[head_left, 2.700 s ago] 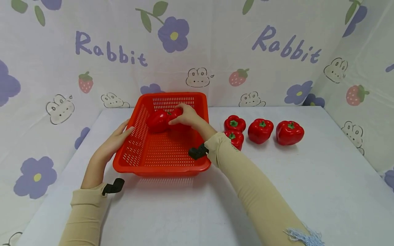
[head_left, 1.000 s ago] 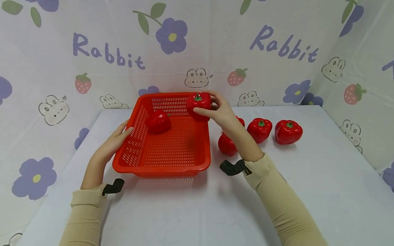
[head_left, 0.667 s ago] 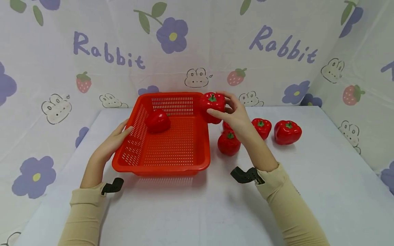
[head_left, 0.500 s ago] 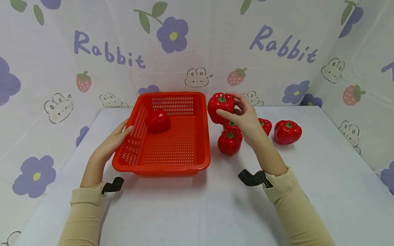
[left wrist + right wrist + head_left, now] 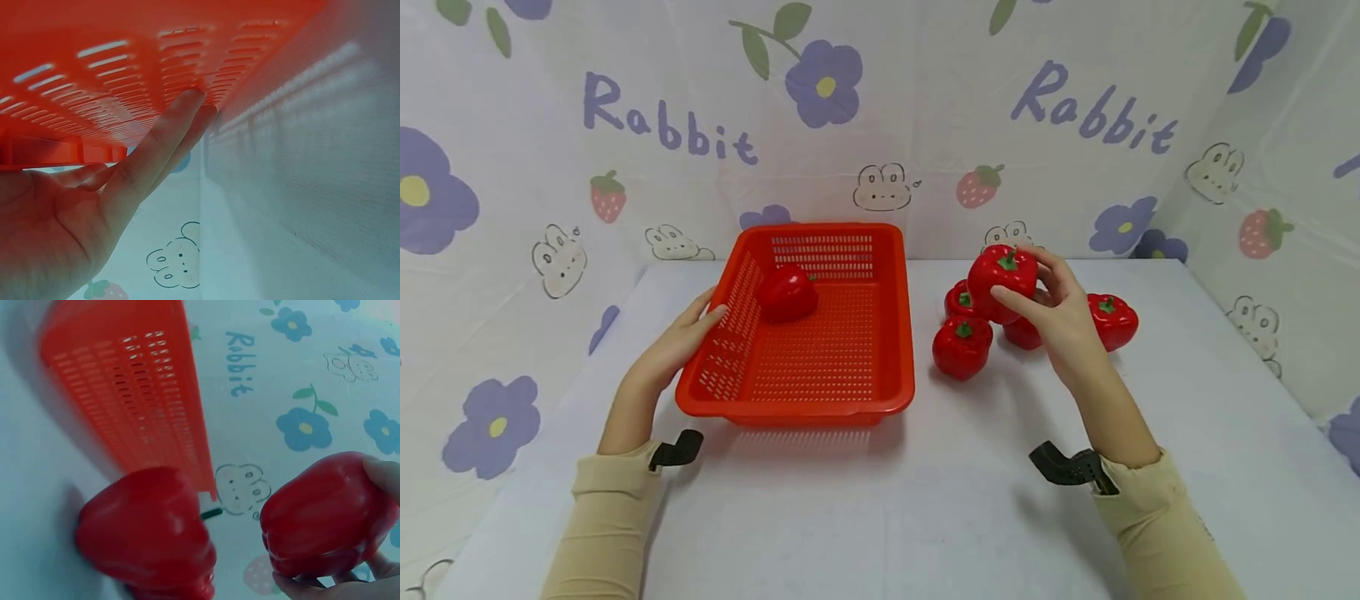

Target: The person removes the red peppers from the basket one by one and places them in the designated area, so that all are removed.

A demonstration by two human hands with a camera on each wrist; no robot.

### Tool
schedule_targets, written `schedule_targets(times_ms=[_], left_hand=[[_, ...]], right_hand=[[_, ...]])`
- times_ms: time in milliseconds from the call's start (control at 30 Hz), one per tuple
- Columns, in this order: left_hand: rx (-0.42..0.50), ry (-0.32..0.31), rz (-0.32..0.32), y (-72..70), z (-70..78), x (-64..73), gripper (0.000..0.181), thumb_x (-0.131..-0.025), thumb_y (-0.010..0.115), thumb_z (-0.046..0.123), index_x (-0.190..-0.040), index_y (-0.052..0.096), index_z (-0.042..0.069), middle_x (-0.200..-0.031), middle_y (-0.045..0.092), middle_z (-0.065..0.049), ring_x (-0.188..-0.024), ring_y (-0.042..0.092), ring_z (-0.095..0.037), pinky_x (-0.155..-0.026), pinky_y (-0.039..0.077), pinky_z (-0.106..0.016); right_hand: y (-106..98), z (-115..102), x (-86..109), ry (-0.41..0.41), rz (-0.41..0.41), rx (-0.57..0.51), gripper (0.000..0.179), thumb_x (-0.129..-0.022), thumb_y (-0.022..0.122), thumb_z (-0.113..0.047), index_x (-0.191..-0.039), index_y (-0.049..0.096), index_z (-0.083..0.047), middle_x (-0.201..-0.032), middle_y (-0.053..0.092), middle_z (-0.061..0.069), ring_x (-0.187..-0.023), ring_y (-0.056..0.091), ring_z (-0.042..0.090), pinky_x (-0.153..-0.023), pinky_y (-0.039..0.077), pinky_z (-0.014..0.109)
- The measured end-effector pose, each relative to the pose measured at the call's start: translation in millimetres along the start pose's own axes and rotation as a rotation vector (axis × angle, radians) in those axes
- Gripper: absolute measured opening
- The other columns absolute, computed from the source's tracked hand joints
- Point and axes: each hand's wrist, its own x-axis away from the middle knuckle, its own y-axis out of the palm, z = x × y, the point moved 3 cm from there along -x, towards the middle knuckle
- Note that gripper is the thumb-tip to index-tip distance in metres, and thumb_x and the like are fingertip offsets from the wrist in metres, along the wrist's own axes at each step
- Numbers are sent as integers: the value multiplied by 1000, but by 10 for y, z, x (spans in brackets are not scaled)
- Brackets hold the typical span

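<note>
My left hand [image 5: 681, 342] holds the left rim of a red plastic basket [image 5: 820, 410], thumb at the rim. In the left wrist view its fingers [image 5: 153, 147] lie along the slotted outer wall. One red bell pepper [image 5: 786, 293] lies inside, at the back left. To the right, my right hand [image 5: 1063, 312] grips another red bell pepper [image 5: 1002, 282] with a green stem, thumb in front and fingers behind. This pepper is above the table, over the other peppers. The right wrist view shows the held pepper [image 5: 328, 515] beside a nearer pepper [image 5: 147, 528].
Several more bell peppers stand right of the basket: a front one [image 5: 962, 347], a back one [image 5: 958, 302], one partly hidden under the held pepper [image 5: 1024, 335], and a far right one [image 5: 1114, 322]. A printed cloth [image 5: 925, 100] hangs behind the white table [image 5: 865, 517].
My right hand has lifted a bell pepper out of the basket and carried it right, over the peppers on the table. The left hand and basket have stayed put.
</note>
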Motion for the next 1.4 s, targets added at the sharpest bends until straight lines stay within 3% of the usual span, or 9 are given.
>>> schedule_targets(times_ms=[133,333,767,1067,1400], left_hand=[[8,5,-3,5,5,-2,65,-105,33,43,-158,1,25,-144,38,-25,-83,63,-5,-73,57,-22],[14,9,-6,7,12,-5,65,-105,32,43,-159,0,24,-142,39,-26,-82,64,-4,-72,58,-23],[-1,3,-2,11,33,-1,66,-105,33,44,-159,1,24,-146,36,-24,-86,60,-2,-75,54,-19],[6,-1,-7,12,24,2,65,-105,33,43,-158,0,25,-147,36,-24,-87,61,-4,-75,55,-20],[9,-4,-10,17,27,13,65,-105,32,43,-158,0,24,-146,37,-25,-87,62,-4,-75,55,-20]], right_hand=[[-138,93,78,7,35,-18,69,-85,75,-31,-145,39,-33,-151,35,2,-132,39,20,-88,53,16],[-304,256,174,14,70,1,70,-86,75,-30,-145,39,-31,-151,34,4,-130,39,17,-82,51,9],[-400,704,260,94,58,170,77,-88,71,-38,-150,28,-27,-158,28,11,-141,33,31,-86,51,11],[-356,972,296,132,31,142,79,-89,71,-36,-151,24,-22,-156,26,10,-138,33,27,-81,48,6],[-357,979,294,168,39,143,79,-90,69,-34,-153,22,-24,-156,24,10,-142,27,27,-85,46,8]])
